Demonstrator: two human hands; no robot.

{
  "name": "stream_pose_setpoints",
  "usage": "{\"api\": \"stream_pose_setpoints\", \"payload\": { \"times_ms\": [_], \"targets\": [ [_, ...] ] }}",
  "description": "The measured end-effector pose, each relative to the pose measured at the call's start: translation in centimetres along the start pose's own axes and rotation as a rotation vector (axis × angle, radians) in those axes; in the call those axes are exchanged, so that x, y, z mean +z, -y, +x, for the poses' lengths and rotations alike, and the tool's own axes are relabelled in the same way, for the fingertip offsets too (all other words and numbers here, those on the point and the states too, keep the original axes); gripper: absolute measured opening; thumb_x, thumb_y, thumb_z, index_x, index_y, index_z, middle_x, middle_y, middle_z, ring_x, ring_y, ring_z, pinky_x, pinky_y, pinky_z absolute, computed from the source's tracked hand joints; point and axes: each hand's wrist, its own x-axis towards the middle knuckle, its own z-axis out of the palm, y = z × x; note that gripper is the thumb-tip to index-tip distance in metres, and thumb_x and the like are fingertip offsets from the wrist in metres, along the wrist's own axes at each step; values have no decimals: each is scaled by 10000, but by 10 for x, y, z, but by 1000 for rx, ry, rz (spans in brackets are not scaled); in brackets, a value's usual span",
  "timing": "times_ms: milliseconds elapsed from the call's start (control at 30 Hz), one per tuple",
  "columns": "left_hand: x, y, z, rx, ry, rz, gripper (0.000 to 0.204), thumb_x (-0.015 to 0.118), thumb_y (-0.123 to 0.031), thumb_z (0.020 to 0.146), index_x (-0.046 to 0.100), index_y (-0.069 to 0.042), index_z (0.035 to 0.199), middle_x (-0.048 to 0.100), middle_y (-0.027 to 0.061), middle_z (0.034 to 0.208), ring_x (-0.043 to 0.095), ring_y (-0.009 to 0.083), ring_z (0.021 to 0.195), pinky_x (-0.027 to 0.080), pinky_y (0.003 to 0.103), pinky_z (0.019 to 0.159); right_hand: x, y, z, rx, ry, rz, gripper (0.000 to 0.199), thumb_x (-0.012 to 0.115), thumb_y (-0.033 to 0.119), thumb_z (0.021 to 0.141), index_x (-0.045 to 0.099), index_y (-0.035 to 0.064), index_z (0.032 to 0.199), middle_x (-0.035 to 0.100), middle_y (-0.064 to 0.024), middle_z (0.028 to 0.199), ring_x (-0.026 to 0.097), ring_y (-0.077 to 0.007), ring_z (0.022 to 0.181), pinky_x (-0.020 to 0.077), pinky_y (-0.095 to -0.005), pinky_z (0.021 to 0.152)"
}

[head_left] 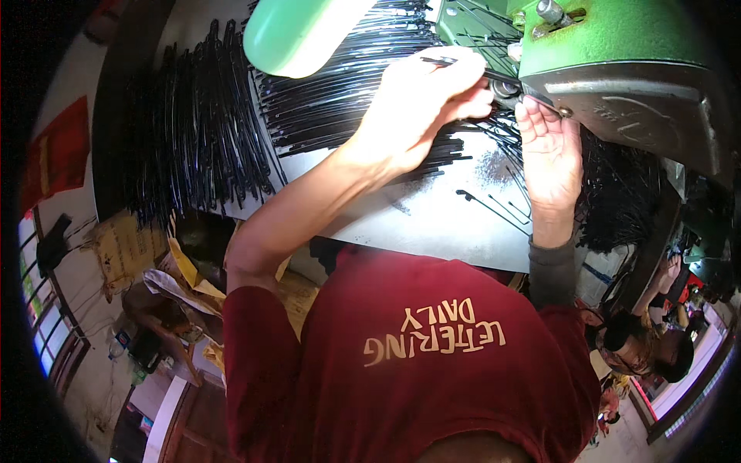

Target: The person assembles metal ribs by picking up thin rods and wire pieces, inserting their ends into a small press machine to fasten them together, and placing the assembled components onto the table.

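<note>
Rod, thin and black, is showing on both sides of the left grip and pointing toward the front of a green machine. From my remote station I am seeing this left grip closing down on the rod, thumb and fingers pinching it. The right grip is turning its palm into view, its fingertips reaching up just beside the machine's dark lower cover; I am not able to tell whether they are pinching anything. Beneath the left forearm, a row of black rods is lying crosswise on the pale bench, while a second bundle is lying at far left, roughly at right angles to it. A few loose rods are resting near the bench's front edge. A rounded, pale green object is partly covering the row from above. Behind, at right, a co-worker is appearing beyond the wearer's sleeve.
</note>
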Motion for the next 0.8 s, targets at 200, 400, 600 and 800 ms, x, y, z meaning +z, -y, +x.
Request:
{"api": "stream_pose_setpoints", "payload": {
  "times_ms": [200,400,600,800],
  "targets": [
    [-4,14,13,39,9,-137,179,557,-90,889,556,80,944,629,160,838,669,255,737,585,361,681,4,-1,-2,2,-73,3,275,446,199,962,529,-34,1082,600,-164,1008,566,-378,1037,426,-523,975],
    [0,21,19,90,-2,-150,152,564,-67,870,572,83,893,639,179,795,669,246,671,583,331,629,6,-4,0,8,-56,-23,326,444,245,963,492,-13,1156,573,-153,1069,533,-350,1092,381,-506,1025],
    [-7,16,15,66,36,-98,196,566,-89,885,558,72,997,621,210,876,658,334,825,557,454,771,0,-6,0,9,-64,9,330,448,234,961,486,-18,1170,581,-164,1072,525,-356,1099,368,-515,1034],
    [-3,17,14,46,43,-93,207,565,-97,890,562,77,1002,640,219,868,665,330,815,553,452,780,0,-1,-2,-11,-11,-53,303,432,210,966,506,-24,1144,595,-186,1081,539,-354,1095,377,-514,1026]
  ]
}}
